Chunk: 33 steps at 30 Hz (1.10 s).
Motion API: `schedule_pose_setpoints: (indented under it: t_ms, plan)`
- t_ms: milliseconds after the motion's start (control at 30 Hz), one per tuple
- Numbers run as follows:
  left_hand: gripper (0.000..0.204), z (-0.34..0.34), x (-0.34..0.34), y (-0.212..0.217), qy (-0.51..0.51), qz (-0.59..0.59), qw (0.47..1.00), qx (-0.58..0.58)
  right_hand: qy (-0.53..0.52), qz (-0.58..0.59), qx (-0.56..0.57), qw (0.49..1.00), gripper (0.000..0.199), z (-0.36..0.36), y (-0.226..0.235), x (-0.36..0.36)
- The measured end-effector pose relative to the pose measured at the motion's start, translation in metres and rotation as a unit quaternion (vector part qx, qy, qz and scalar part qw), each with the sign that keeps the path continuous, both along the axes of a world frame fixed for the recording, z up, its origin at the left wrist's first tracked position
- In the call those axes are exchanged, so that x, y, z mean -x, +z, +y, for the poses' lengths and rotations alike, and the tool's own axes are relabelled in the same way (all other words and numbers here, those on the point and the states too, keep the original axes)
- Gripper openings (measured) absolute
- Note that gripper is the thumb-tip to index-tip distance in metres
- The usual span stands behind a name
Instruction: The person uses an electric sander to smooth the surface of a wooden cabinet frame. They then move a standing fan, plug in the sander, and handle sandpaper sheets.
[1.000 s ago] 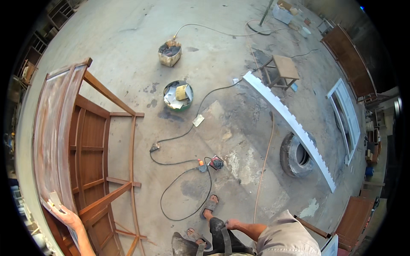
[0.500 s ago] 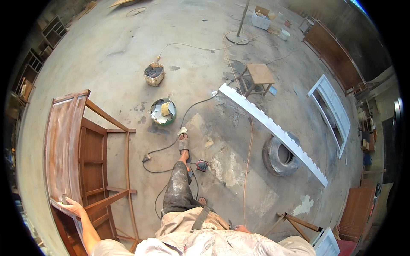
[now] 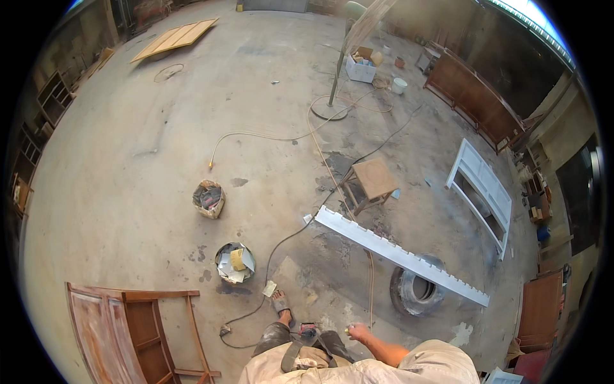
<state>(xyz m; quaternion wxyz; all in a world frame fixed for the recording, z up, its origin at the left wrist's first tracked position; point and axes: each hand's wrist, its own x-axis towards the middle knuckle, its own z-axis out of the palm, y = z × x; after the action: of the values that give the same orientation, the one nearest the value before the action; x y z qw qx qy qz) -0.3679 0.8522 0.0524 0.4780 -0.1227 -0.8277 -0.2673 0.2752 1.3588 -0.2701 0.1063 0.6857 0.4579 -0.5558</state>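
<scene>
My right hand [image 3: 359, 332] reaches out in front of my body with its fingers curled. A small pale thing seems to show at the fingertips, too small to name. Just left of it on the floor lies a small red and black power tool [image 3: 308, 330], near my feet. My left hand is out of view. At the lower left stands a brown wooden cabinet [image 3: 96, 326] with whitish, worn-looking patches on its panel and an open frame on its right side.
Ahead stand a round tub of scraps [image 3: 224, 274] and a box [image 3: 218, 208]. A long white notched board [image 3: 384, 248] rests across a tire [image 3: 403, 297], beside a wooden stool [image 3: 376, 179]. A white frame [image 3: 489, 185] is farther right. Black cord [image 3: 276, 246] and hose [image 3: 256, 136] cross the floor.
The view has tilted up and farther ahead. My left hand, on the cabinet before, has left the view. My right hand has come forward from beside my body.
</scene>
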Motion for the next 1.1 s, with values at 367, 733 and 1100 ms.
schedule_pose_setpoints:
  t_ms: [367,733,1100]
  plan:
    - [0.040,0.522,0.129,0.104,-0.339,-0.297,0.868,-0.210,0.049,-0.035,0.015,0.998,0.032,0.141,0.082,0.073]
    - [0.043,0.975,-0.035,0.223,-0.876,-0.415,0.182,-0.165,0.231,-0.016,-0.019,0.973,0.040,0.376,0.011,0.046]
    - [0.036,1.222,0.042,0.264,-0.950,-0.294,-0.024,-0.107,0.035,0.094,-0.269,0.958,0.031,0.862,0.101,0.356]
